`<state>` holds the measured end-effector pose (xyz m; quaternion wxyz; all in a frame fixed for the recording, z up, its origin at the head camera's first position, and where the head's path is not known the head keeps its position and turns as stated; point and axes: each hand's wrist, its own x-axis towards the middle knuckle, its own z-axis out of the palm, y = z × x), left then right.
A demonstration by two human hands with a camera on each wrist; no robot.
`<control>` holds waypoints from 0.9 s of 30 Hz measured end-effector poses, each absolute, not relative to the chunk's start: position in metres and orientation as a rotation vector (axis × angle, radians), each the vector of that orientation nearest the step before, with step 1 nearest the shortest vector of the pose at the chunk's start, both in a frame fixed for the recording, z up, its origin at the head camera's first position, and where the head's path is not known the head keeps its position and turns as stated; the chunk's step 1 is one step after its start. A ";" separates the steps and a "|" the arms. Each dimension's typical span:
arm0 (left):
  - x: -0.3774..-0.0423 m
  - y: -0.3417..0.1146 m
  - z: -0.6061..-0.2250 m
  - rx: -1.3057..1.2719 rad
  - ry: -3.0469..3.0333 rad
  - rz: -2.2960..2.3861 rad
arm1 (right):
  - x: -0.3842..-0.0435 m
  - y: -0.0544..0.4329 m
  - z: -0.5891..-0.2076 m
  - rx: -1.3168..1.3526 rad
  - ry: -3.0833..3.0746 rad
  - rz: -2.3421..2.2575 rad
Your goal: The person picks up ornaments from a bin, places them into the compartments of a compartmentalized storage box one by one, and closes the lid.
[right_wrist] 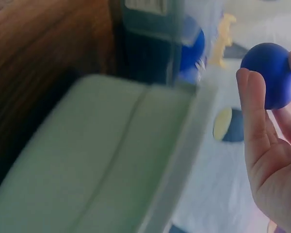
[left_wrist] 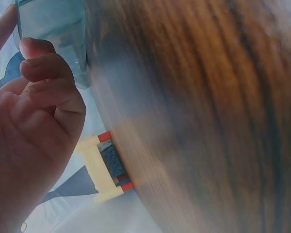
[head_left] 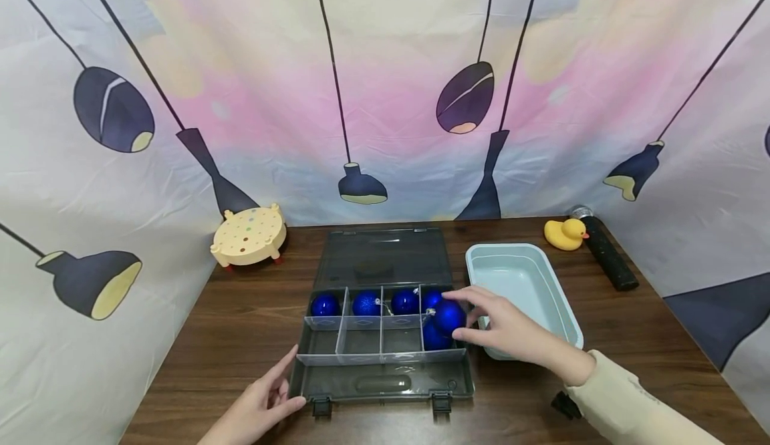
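Observation:
A clear grey divided storage box point(head_left: 385, 385) lies with its lid point(head_left: 385, 258) folded back. Blue Christmas balls sit in its back row: a glossy one point(head_left: 325, 305) at left, a glittery one point(head_left: 366, 303), another point(head_left: 405, 301), and one in the back right compartment. The front right compartment holds another blue ball point(head_left: 437, 338). My right hand point(head_left: 505, 325) pinches a matte blue Christmas ball point(right_wrist: 269, 75) between thumb and fingers, above the right-hand compartments. At the box's front left corner, my left hand point(head_left: 259, 401) touches the side with a straight index finger and its thumb.
Right of the box stands a pale blue plastic basin point(head_left: 520, 271), partly under my right forearm. A yellow rubber duck point(head_left: 565, 234) and a black cylinder with a silver end point(head_left: 607, 251) lie at the back right. Back left is a cream round stand point(head_left: 249, 234) with red feet.

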<state>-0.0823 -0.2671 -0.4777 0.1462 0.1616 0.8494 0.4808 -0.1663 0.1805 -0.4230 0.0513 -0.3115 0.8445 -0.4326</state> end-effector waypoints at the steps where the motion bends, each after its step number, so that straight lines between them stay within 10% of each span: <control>1: -0.082 -0.267 -0.477 0.468 2.445 1.385 | -0.166 0.177 -0.425 -0.969 2.576 -1.292; 27: -0.083 -0.268 -0.478 0.494 2.426 1.408 | -0.162 0.118 -0.448 -0.978 2.742 -1.020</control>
